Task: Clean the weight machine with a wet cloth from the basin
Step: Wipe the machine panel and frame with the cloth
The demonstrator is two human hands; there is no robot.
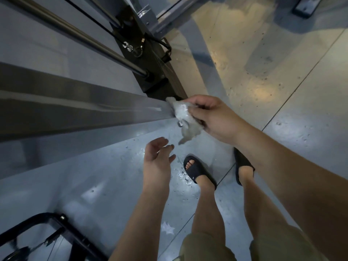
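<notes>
Against the machine's grey upright (pixel 94 108) — wet cloth (pixel 181 113) bunched in right hand (pixel 216 117) for wiping; left hand (pixel 157 159) held slack, empty.

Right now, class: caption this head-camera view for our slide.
Right hand holds a crumpled grey cloth against the grey metal beam; left hand open below.

Black sandals (pixel 197 172) on glossy speckled floor (pixel 282 91); olive shorts (pixel 207 247) below
</notes>
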